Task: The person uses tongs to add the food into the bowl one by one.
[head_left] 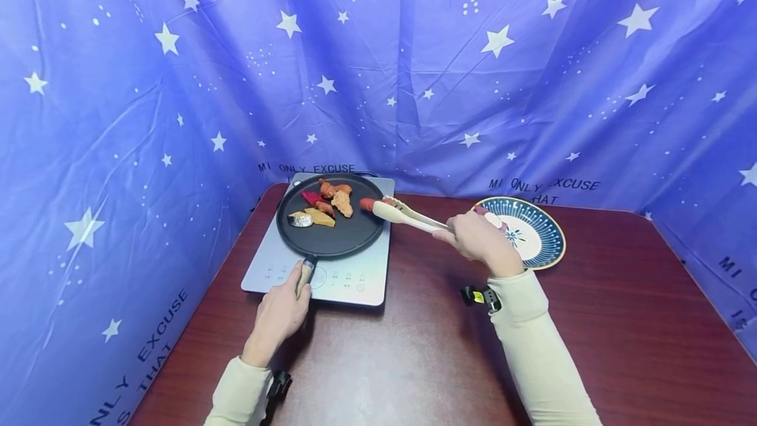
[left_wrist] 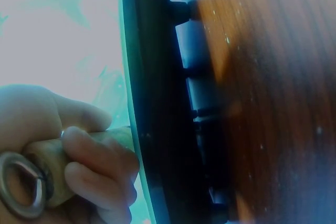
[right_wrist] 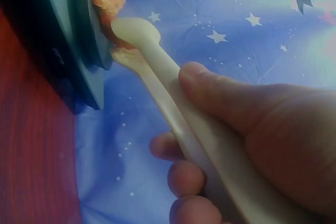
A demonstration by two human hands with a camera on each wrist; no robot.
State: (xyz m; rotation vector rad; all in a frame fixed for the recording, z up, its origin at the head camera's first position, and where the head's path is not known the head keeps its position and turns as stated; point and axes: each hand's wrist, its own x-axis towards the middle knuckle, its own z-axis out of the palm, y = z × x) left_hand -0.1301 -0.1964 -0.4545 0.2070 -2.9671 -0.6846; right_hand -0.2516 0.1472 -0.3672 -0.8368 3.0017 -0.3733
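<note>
In the head view, my left hand (head_left: 282, 311) grips the handle (head_left: 305, 275) of a black flat pan (head_left: 349, 242). The handle's end, with a metal ring (left_wrist: 23, 184), shows in the left wrist view. My right hand (head_left: 481, 242) holds cream-coloured tongs (head_left: 408, 217), thumb on one arm and fingers curled under the other. Their tips pinch a reddish piece of food (head_left: 367, 204) over the pan's right rim. Inside the pan lie a golden fried piece (head_left: 342, 203), reddish-brown pieces (head_left: 331, 189), a dark red piece (head_left: 311, 198), a yellow piece (head_left: 320, 217) and a foil-wrapped piece (head_left: 300, 219).
Beneath the pan is a silver induction cooker (head_left: 372, 281) on a dark red wooden table (head_left: 426, 347). A blue-and-white patterned plate (head_left: 547, 232) stands right of the cooker, partly behind my right hand; a reddish piece shows at its left. Blue star-printed curtains (head_left: 378, 51) enclose the table.
</note>
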